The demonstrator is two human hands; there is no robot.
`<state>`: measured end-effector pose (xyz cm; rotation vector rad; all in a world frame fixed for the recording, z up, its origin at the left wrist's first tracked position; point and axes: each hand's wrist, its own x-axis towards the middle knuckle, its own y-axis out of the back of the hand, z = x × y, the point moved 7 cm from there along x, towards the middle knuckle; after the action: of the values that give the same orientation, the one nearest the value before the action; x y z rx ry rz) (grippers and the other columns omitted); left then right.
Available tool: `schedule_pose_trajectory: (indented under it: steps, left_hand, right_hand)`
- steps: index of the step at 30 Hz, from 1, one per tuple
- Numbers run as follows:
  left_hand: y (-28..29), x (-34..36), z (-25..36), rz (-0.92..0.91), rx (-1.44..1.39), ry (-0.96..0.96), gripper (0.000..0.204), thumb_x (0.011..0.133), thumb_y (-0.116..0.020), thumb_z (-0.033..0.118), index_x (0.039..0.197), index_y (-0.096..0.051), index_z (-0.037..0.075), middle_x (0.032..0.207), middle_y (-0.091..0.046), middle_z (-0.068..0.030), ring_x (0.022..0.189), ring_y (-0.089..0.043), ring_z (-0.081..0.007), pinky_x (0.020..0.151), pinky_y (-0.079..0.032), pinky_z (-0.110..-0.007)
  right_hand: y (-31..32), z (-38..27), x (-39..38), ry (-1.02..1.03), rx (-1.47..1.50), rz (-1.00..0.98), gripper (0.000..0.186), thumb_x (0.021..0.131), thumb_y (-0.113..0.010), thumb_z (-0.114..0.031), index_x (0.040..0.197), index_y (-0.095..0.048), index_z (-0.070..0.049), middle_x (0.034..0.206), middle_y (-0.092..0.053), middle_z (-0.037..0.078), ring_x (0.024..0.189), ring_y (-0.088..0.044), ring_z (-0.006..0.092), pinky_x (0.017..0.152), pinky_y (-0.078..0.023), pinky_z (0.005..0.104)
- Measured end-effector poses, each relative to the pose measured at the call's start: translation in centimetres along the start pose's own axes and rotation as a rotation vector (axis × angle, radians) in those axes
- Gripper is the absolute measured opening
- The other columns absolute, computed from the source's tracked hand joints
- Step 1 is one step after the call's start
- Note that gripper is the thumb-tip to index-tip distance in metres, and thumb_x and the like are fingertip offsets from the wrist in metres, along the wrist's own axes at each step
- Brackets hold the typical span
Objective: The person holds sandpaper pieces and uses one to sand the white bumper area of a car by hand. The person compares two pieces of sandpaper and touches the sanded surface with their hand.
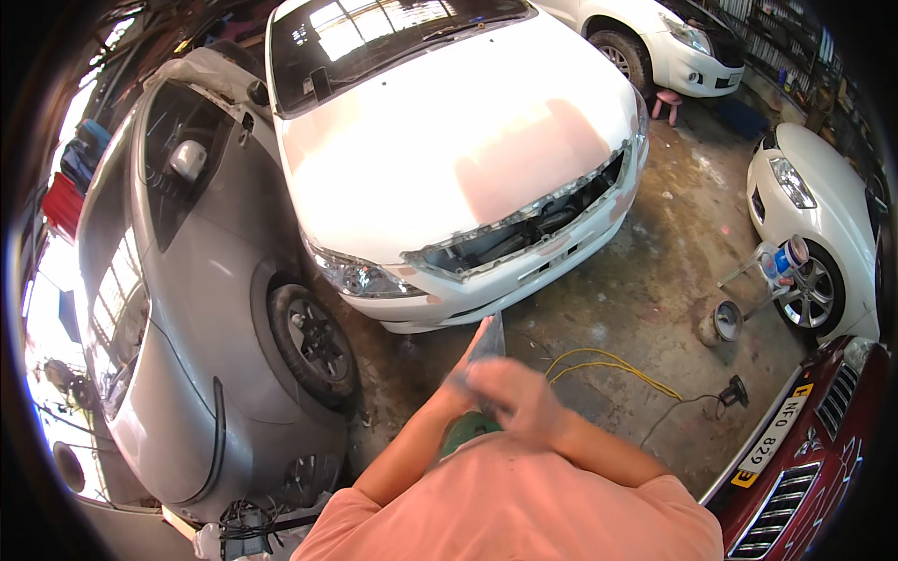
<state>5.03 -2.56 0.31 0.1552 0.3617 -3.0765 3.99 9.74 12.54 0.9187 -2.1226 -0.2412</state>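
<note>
In front of my chest my two hands are close together. My left hand point(458, 385) holds a thin, pointed grey sheet point(490, 342), its fingers running up along the left edge. Whether the sheet is paper or plastic I cannot make out. Across the lower part of the sheet lies my right hand point(516, 396), smeared by motion, so its fingers and anything in them are unclear. Beyond my hands stands a white car point(374, 187) with beige-pink patches on its hood point(533, 154) and an open gap where the grille sits.
A grey car point(210, 309) stands close on the left. To the right are a white car point(823, 196), a dark red vehicle point(795, 467), a metal can point(720, 323) and a small stand point(748, 266) with a tin. A yellow hose point(617, 360) lies on the stained floor.
</note>
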Motion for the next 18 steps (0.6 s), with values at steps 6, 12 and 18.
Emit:
schedule_pose_trajectory:
  steps: [6,12,18]
  left_hand:
    - [-0.6,-1.3,1.3,0.064,0.069,0.013,0.086,0.085,-0.051,-0.013,0.162,-0.019,0.009,0.157,-0.036,-0.0102,0.146,-0.033,-0.0191,0.118,-0.024,-0.029]
    - [-0.8,-1.5,1.3,0.141,0.128,-0.026,0.084,0.084,-0.052,-0.011,0.161,-0.022,0.008,0.156,-0.037,-0.0115,0.145,-0.033,-0.0213,0.117,-0.025,-0.028]
    - [-0.5,-1.5,0.4,0.177,0.101,-0.086,0.084,0.083,-0.052,-0.008,0.161,-0.023,0.008,0.155,-0.038,-0.0107,0.141,-0.038,-0.0221,0.115,-0.030,-0.029]
  right_hand:
    - [-0.4,5.6,-1.4,-0.167,-0.108,0.165,0.037,0.079,-0.072,0.000,0.116,-0.067,-0.002,0.114,-0.068,0.017,0.105,-0.067,0.0364,0.093,-0.055,0.0417]
    - [-0.2,5.5,-0.9,-0.251,-0.101,0.251,0.035,0.083,-0.067,0.002,0.118,-0.066,-0.002,0.115,-0.068,0.019,0.108,-0.066,0.0368,0.096,-0.053,0.0425]
    - [-1.0,1.7,-0.4,-0.178,-0.068,0.160,0.033,0.086,-0.063,0.001,0.119,-0.065,-0.001,0.117,-0.067,0.021,0.108,-0.066,0.0365,0.093,-0.054,0.0430]
